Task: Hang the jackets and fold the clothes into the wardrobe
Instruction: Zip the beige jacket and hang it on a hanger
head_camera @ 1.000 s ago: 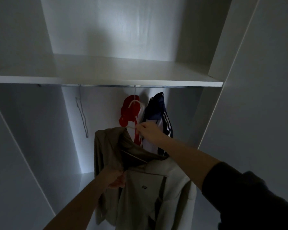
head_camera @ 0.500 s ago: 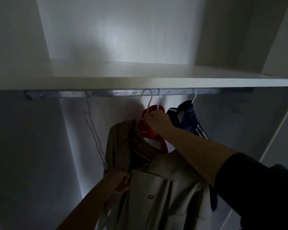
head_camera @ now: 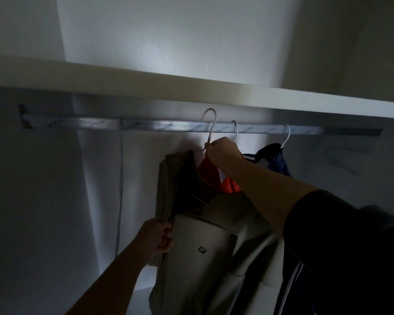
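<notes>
Dim, grey-blue view inside a wardrobe. Soft light is pooling on the back wall (head_camera: 168,53) at twelve o'clock, leaving a pale glare patch, and is glinting along the metal rail (head_camera: 168,127). The white hanger (head_camera: 211,133) is showing pale against that glow. The beige jacket (head_camera: 203,246) at six o'clock is catching faint light. Shadow is deepening toward nine and three o'clock, and the dark sleeve (head_camera: 339,246) at four o'clock is fading into black. The wide lens is bending the shelf edge (head_camera: 305,98). Everything is looking slightly soft.
</notes>
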{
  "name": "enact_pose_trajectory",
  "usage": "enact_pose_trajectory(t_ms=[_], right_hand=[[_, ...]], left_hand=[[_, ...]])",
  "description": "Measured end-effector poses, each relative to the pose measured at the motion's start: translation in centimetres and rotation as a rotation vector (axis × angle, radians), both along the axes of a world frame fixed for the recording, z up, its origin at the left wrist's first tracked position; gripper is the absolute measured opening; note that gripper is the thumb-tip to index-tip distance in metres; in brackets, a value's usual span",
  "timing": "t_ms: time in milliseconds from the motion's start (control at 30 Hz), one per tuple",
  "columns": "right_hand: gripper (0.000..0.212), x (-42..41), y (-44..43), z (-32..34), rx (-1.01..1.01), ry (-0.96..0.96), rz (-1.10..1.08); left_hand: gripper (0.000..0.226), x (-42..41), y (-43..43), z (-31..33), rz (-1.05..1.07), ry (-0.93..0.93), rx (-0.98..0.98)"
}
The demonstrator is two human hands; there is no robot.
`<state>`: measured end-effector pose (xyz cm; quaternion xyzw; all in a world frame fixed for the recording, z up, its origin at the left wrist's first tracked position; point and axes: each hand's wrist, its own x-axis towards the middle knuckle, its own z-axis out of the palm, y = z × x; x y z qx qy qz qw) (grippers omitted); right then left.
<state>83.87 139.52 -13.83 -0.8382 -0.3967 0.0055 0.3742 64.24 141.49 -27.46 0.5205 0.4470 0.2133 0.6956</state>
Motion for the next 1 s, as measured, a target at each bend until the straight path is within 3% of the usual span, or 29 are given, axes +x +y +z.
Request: enact_pose_trajectory(t_ms=[400, 433, 567, 733, 867, 1000], right_hand=[[0.029, -0.2, 0.1, -2.3, -0.089, -0.089, 0.06], [0.029, -0.9, -0.3, -2.5, -0.104, -0.193, 0.03], [0.042, -2.8, -3.2, -5.2, -0.064, -0.903, -0.044], [0.046, -3.2, -5.7, -7.1, -0.166, -1.208, 0.14], [0.056, -4.6, -5.8, -9.8, -0.256, -1.223, 0.342], [0.026, -6.3, -4.8, -12.6, -0.302, -1.081, 0.573]], left_hand=[[0.024, 0.1, 1.0, -1.1, -0.099, 0.069, 0.055], [0.024, 0.1, 1.1, -1.2, -0.116, 0.077, 0.069], [0.026, -0.4, 1.0, -1.4, -0.156, 0.148, 0.073], [0.027, -1.0, 1.1, -1.2, -0.149, 0.213, 0.055], [0.029, -1.4, 1.5, -0.8, -0.174, 0.225, 0.034], [0.031, -1.7, 1.8, -0.7, -0.171, 0.206, 0.023]])
